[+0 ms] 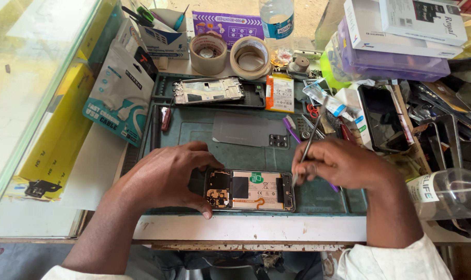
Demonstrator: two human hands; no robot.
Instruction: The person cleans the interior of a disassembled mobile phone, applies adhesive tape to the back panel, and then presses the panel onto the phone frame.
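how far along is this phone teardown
Done: the back cover is off and lies on the green mat; the opened phone shows its battery and boards. In hand: the left hand steadies the phone, the right hand works tweezers at its right end. Left: battery and boards sit in place.

Two hands work at the mat: left hand (165, 176), right hand (339, 163). One opened phone (249, 190), two tape rolls (208, 53), one loose battery (280, 93), one grey back cover (245, 129), one tweezers (307, 148).

Opened phone (250, 190) lies on mat (194, 129), tape rolls (230, 53) behind it.
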